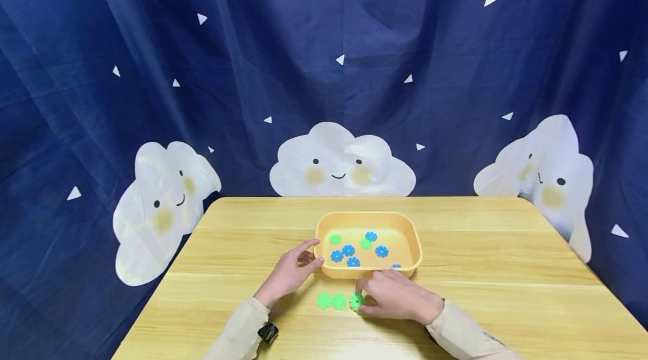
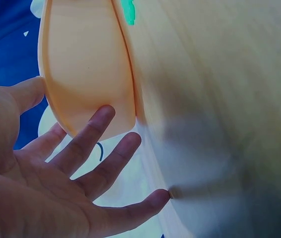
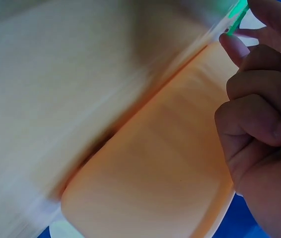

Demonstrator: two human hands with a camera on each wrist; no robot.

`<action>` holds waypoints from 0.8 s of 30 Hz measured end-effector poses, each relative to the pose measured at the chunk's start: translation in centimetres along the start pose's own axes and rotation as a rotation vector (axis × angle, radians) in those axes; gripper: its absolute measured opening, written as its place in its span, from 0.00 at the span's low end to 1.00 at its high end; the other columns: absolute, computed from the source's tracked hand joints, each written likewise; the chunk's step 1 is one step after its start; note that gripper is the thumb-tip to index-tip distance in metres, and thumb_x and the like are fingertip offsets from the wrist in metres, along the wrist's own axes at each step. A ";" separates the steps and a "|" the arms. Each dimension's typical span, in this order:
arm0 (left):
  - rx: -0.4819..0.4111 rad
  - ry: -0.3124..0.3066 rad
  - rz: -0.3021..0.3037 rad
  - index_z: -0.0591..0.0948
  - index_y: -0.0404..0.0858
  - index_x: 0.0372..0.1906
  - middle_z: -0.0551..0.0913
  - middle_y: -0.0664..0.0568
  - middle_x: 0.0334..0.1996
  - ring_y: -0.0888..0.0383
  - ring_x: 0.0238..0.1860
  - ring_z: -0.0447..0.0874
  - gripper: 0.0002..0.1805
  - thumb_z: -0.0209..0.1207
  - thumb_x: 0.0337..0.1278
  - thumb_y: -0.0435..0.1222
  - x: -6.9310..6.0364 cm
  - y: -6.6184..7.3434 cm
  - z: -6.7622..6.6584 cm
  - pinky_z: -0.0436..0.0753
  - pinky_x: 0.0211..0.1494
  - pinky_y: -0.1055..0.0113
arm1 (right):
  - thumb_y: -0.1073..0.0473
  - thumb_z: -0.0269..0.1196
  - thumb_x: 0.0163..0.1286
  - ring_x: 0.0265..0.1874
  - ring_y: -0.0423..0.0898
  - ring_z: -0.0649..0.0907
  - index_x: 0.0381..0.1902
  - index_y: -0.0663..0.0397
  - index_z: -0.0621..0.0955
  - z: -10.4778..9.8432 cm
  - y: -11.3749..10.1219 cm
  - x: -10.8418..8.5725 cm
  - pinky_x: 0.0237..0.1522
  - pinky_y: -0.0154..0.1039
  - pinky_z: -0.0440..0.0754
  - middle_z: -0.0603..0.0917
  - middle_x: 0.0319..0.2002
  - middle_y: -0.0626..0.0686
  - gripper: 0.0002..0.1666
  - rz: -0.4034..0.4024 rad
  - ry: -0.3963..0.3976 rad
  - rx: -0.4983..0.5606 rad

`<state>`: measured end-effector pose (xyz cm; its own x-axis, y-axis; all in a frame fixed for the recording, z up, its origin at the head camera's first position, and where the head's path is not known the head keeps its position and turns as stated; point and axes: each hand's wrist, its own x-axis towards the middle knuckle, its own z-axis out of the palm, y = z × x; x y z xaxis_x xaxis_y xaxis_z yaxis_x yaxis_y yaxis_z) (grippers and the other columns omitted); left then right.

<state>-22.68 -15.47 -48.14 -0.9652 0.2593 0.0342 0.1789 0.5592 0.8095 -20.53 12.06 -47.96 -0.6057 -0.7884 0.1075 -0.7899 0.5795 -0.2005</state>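
Note:
My right hand (image 1: 397, 294) pinches a green snowflake disc (image 1: 356, 301) between thumb and index finger, just above the table in front of the bin; the other fingers are curled, as the right wrist view shows. Left of that disc, two green discs (image 1: 331, 301) lie side by side. My left hand (image 1: 289, 273) rests its thumb and fingertips against the left end of the orange plastic bin (image 1: 416, 236). In the left wrist view its fingers (image 2: 108, 166) are spread and nearly straight. Inside the bin lie several blue discs (image 1: 382, 251) and two green ones (image 1: 336, 239).
A wood-grain table (image 1: 243, 225) carries everything, with bare surface on both sides of the bin. Behind it hangs a dark blue curtain (image 1: 374, 90) printed with white clouds and triangles. A black band (image 1: 268, 333) is on the left sleeve.

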 end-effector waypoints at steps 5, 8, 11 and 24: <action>-0.001 0.001 -0.003 0.72 0.41 0.73 0.86 0.47 0.50 0.43 0.56 0.83 0.33 0.63 0.70 0.49 0.0 0.0 0.0 0.84 0.57 0.49 | 0.47 0.72 0.65 0.19 0.28 0.70 0.39 0.48 0.87 0.1 -0.1 0.1 0.25 0.25 0.72 0.77 0.23 0.36 0.12 0.011 -0.006 -0.013; 0.001 0.003 -0.001 0.72 0.41 0.73 0.86 0.47 0.49 0.43 0.56 0.83 0.32 0.63 0.70 0.49 0.0 0.0 0.0 0.84 0.57 0.49 | 0.47 0.72 0.65 0.18 0.29 0.68 0.39 0.48 0.87 0.1 -0.1 0.1 0.24 0.25 0.70 0.74 0.21 0.35 0.13 0.026 -0.014 -0.007; 0.000 0.003 -0.001 0.72 0.41 0.73 0.86 0.47 0.49 0.44 0.56 0.83 0.32 0.63 0.70 0.48 0.0 0.0 0.0 0.84 0.56 0.49 | 0.47 0.72 0.64 0.18 0.29 0.67 0.39 0.48 0.87 0.0 -0.2 0.1 0.22 0.25 0.69 0.71 0.19 0.34 0.13 0.035 -0.019 -0.003; -0.004 0.006 0.003 0.73 0.40 0.73 0.86 0.48 0.49 0.46 0.54 0.84 0.33 0.63 0.69 0.50 0.0 0.0 0.0 0.84 0.56 0.50 | 0.48 0.73 0.64 0.16 0.29 0.64 0.38 0.49 0.87 0.2 -0.3 0.1 0.20 0.24 0.66 0.72 0.18 0.34 0.12 0.034 -0.010 0.000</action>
<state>-22.71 -15.45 -48.10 -0.9659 0.2558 0.0399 0.1806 0.5555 0.8116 -20.32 11.71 -48.09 -0.6315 -0.7700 0.0910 -0.7687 0.6064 -0.2035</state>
